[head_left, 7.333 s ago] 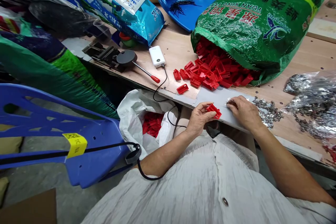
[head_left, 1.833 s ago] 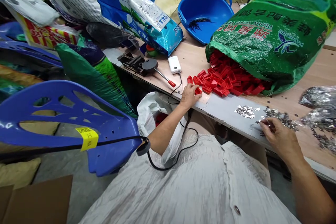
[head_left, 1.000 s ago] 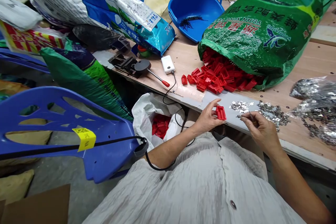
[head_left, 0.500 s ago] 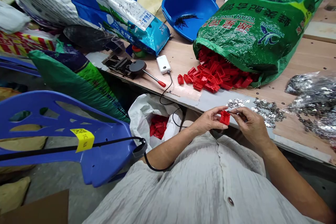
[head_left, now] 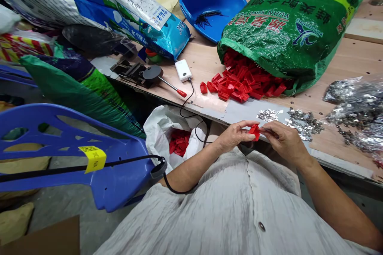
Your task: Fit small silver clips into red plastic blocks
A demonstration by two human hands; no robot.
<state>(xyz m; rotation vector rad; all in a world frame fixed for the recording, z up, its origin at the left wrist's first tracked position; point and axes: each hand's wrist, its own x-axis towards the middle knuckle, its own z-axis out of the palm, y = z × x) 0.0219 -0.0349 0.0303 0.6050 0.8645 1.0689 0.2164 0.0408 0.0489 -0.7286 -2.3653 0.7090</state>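
My left hand pinches a small red plastic housing between thumb and fingers, just off the front edge of the table. On the other side, my right hand has thumb and fingertips closed together against the housing's right edge. Whatever those fingertips hold, if anything, is too small and hidden to make out. Beyond the hands lie small shiny metal pieces in loose piles. A heap of similar red housings spills from the mouth of a green woven sack.
A white sack with red pieces stands below the table edge, left of my forearm. On the table are a red-handled lever tool, a cabled white device, a blue basin and bagged metal pieces. A blue chair is at left.
The red housing has been turned in my left fingers, so its open side shows less. My right fingertips have come in closer against it. The whole view has shifted slightly.
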